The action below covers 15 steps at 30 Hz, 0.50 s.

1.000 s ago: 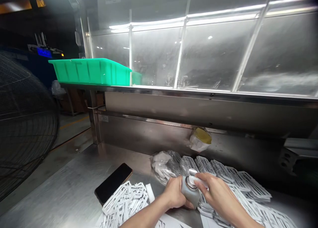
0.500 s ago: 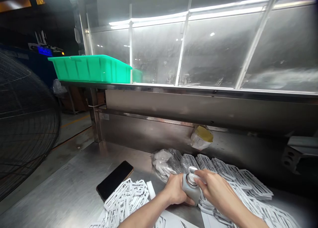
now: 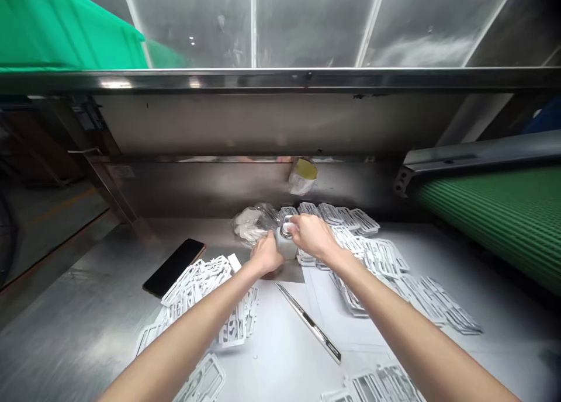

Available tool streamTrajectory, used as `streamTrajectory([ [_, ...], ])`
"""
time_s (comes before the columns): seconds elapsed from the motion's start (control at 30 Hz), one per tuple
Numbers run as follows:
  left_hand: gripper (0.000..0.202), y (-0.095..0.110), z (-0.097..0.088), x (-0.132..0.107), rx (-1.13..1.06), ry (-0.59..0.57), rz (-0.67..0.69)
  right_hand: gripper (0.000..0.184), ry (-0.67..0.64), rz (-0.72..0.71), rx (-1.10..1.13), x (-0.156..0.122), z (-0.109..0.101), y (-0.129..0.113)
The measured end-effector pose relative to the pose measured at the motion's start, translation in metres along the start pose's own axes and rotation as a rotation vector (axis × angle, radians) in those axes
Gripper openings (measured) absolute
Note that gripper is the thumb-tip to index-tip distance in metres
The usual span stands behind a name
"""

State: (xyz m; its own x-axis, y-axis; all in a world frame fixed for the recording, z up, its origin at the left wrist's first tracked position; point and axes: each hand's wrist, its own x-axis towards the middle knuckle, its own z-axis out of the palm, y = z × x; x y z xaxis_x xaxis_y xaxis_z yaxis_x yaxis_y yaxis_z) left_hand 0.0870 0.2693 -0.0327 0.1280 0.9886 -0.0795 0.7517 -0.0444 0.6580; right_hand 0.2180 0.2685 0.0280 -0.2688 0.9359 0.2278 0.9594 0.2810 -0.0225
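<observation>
Steel covers the bench (image 3: 87, 332), with a steel back wall under a shelf and clear panels above. Near the middle of the bench, both hands meet on a small grey bottle (image 3: 287, 247) that stands upright. The left hand (image 3: 266, 255) wraps the bottle's side from the left, fingers closed around it. The right hand (image 3: 312, 235) lies over the top, fingers curled on the cap (image 3: 286, 229).

Just behind the bottle lies a clear bag (image 3: 252, 222) of white bits. White frames (image 3: 377, 256) lie in overlapping rows to the right, some touching the bottle's base; another loose pile (image 3: 197, 282) sits left of the forearms. A black phone (image 3: 174, 266) lies flat beside that pile. A thin metal blade (image 3: 309, 322) rests on white paper (image 3: 280, 355) between the two forearms. A yellow-and-white roll (image 3: 302, 176) hangs on the back wall. A green belt (image 3: 504, 215) runs at the right, and a green bin (image 3: 65, 34) stands on the shelf at upper left.
</observation>
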Motion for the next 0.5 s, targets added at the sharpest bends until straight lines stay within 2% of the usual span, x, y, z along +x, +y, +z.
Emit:
streamTrajectory([
  [0.07,0.045,0.012,-0.007,-0.029,0.072,0.053,0.005,0.018,0.005,0.022,0.015,0.000,0.000,-0.002],
  [0.13,0.041,0.022,-0.009,-0.068,0.111,0.025,0.042,0.018,0.007,0.043,0.036,-0.001,0.001,-0.002],
  [0.23,0.032,0.035,-0.001,-0.132,0.126,-0.210,0.073,0.018,0.004,0.078,0.080,-0.001,0.002,-0.001],
  [0.3,0.043,0.041,0.010,-0.164,0.123,-0.329,0.072,0.019,0.012,0.111,0.114,-0.002,0.001,-0.001],
  [0.37,0.054,0.046,0.024,-0.184,0.100,-0.432,0.076,0.020,0.026,0.139,0.151,-0.006,-0.002,0.000],
  [0.4,0.056,0.047,0.031,-0.189,0.079,-0.447,0.064,0.021,0.034,0.148,0.169,-0.010,-0.004,0.001],
  [0.5,0.055,0.048,0.048,-0.191,0.012,-0.415,0.011,0.022,0.053,0.161,0.220,-0.023,-0.012,0.005],
])
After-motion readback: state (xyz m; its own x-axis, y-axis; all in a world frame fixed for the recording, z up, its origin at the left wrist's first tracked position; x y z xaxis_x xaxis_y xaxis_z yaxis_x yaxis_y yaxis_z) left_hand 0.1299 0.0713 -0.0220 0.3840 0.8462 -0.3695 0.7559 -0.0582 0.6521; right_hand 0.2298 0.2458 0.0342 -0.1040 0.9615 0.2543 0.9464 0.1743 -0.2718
